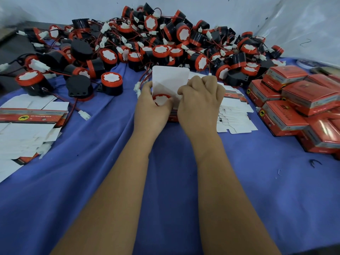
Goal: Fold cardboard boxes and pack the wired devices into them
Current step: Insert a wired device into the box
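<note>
- at far left, on the blue cloth (248,181), a stack of flat, unfolded white-and-red cardboard box blanks (27,126) lies fanned out, printed faces partly showing.
- behind it and across the back, a large heap of black cylindrical wired devices with red caps and white connectors (156,39) spreads from left to right against the pale wall.
- at centre, the left hand (152,105) curls round one red-capped black device (161,99), holding it at the mouth of a half-formed box.
- that white-lined cardboard box (170,80) stands with its rounded lid flap upright, between both hands; its red printed side shows below the wrists.
- the right hand (201,100) has its fingers bent, pinching the box's right edge.
- just right of the hands, a second fan of flat white blanks (237,115) lies on the cloth.
- at far right, closed red printed cardboard boxes (301,102) are stacked in rows, touching.
</note>
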{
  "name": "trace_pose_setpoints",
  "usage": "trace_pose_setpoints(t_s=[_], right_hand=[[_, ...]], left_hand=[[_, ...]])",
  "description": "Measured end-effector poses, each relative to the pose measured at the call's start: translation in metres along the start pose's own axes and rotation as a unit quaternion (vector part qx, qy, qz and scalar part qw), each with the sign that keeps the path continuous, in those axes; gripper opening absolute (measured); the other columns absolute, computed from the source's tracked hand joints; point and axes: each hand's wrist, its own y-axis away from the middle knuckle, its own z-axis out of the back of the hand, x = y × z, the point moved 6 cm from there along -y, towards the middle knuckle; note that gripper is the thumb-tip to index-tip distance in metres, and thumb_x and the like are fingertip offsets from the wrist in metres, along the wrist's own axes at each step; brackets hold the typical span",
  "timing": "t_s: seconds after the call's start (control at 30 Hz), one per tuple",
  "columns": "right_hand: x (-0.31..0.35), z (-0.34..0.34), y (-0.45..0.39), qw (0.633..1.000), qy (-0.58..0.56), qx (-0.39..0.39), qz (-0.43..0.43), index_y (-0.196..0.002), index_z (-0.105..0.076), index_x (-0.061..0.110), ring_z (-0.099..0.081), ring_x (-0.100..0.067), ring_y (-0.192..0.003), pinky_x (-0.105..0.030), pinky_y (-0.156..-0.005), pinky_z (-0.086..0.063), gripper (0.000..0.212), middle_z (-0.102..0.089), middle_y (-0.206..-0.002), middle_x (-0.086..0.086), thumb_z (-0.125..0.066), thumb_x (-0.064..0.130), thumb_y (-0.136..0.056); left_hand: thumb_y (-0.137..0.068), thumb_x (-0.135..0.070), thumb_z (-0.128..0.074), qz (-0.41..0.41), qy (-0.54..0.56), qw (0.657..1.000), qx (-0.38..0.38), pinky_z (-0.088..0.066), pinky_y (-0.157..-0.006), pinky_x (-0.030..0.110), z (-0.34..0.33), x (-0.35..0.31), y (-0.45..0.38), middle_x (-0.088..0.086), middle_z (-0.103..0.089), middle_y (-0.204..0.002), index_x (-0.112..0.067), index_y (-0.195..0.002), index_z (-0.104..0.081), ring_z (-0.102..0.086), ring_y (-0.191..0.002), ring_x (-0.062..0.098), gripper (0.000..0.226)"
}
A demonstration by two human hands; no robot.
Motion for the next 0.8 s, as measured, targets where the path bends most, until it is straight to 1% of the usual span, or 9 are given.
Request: trace_pose_setpoints(t_s=[0.1,0.2,0.27,0.4,0.47,0.53,0.6,0.67,0.8], right_hand=[[-0.001,-0.009,-0.001,0.997,0.02,0.068,0.011,-0.091,-0.075,0.018,-0.05,-0.026,-0.116,-0.036,-0.095,-0.017,0.026,-0.067,-0.099,0.005,-0.054,0.006,-0.084],[-0.003,-0.011,-0.001,0.995,-0.047,0.087,-0.004,-0.116,-0.068,0.028,-0.047,-0.018,-0.125,-0.039,-0.103,-0.013,0.038,-0.07,-0.109,0.009,-0.055,0.006,-0.087],[-0.002,-0.01,-0.001,0.993,-0.09,0.082,-0.007,-0.131,-0.059,0.031,-0.047,-0.016,-0.126,-0.038,-0.107,-0.011,0.046,-0.071,-0.107,0.009,-0.054,0.01,-0.091],[-0.003,-0.007,0.001,0.979,-0.186,0.074,-0.038,-0.141,-0.049,0.031,-0.047,-0.015,-0.121,-0.03,-0.109,-0.007,0.048,-0.066,-0.096,0.008,-0.039,0.02,-0.096],[-0.007,-0.011,0.001,0.953,-0.28,0.083,-0.077,-0.14,-0.05,0.029,-0.047,-0.013,-0.118,-0.035,-0.114,-0.014,0.049,-0.065,-0.1,0.008,-0.034,0.017,-0.095],[-0.011,-0.016,0.003,0.902,-0.404,0.086,-0.124,-0.136,-0.053,0.027,-0.05,-0.01,-0.116,-0.039,-0.107,-0.034,0.05,-0.067,-0.109,0.009,-0.038,0.005,-0.094],[-0.015,-0.019,0.005,0.849,-0.489,0.087,-0.179,-0.138,-0.053,0.027,-0.052,-0.005,-0.119,-0.02,-0.095,-0.043,0.06,-0.065,-0.12,0.01,-0.039,-0.007,-0.09],[-0.015,-0.017,0.006,0.84,-0.5,0.066,-0.203,-0.137,-0.052,0.027,-0.051,0.002,-0.119,-0.007,-0.088,-0.04,0.061,-0.061,-0.125,0.013,-0.043,-0.009,-0.089],[-0.021,-0.02,0.01,0.754,-0.582,-0.01,-0.305,-0.121,-0.061,0.025,-0.058,-0.001,-0.111,-0.021,-0.095,-0.048,0.034,-0.062,-0.115,0.019,-0.048,0.005,-0.097]], left_hand=[[-0.083,-0.029,-0.073,0.003,0.006,1.0,0.0,-0.046,-0.065,0.006,0.001,-0.001,0.001,-0.02,-0.059,-0.107,-0.03,-0.134,-0.047,-0.058,-0.092,-0.007,0.057],[-0.087,-0.022,-0.064,0.017,0.033,0.999,0.001,-0.046,-0.063,0.006,0.001,-0.001,0.002,-0.021,-0.063,-0.099,-0.033,-0.125,-0.051,-0.06,-0.086,-0.012,0.042],[-0.089,-0.02,-0.057,0.028,0.065,0.997,0.006,-0.044,-0.058,0.004,0.001,-0.003,0.004,-0.024,-0.065,-0.091,-0.039,-0.116,-0.052,-0.06,-0.08,-0.015,0.034],[-0.09,-0.023,-0.055,0.04,0.091,0.995,0.019,-0.047,-0.062,0.008,0.001,-0.004,0.006,-0.019,-0.068,-0.099,-0.037,-0.12,-0.053,-0.064,-0.086,-0.008,0.033],[-0.091,-0.022,-0.056,0.039,0.087,0.995,0.022,-0.046,-0.061,0.005,0.001,-0.004,0.006,-0.019,-0.066,-0.1,-0.037,-0.119,-0.052,-0.062,-0.086,-0.011,0.032],[-0.092,-0.019,-0.057,0.03,0.063,0.997,0.021,-0.043,-0.059,0.002,0.001,-0.004,0.005,-0.022,-0.063,-0.098,-0.038,-0.118,-0.049,-0.058,-0.083,-0.018,0.033],[-0.091,-0.017,-0.056,0.023,0.036,0.999,0.018,-0.04,-0.058,0.0,0.001,-0.005,0.004,-0.023,-0.061,-0.095,-0.037,-0.118,-0.048,-0.057,-0.083,-0.016,0.035],[-0.091,-0.016,-0.056,0.018,0.022,0.999,0.017,-0.042,-0.06,0.002,0.0,-0.004,0.003,-0.021,-0.061,-0.098,-0.034,-0.121,-0.049,-0.059,-0.088,-0.006,0.036],[-0.093,-0.018,-0.057,0.013,0.007,1.0,0.017,-0.041,-0.06,0.0,0.0,-0.004,0.003,-0.023,-0.057,-0.099,-0.029,-0.129,-0.048,-0.056,-0.091,-0.003,0.039]])
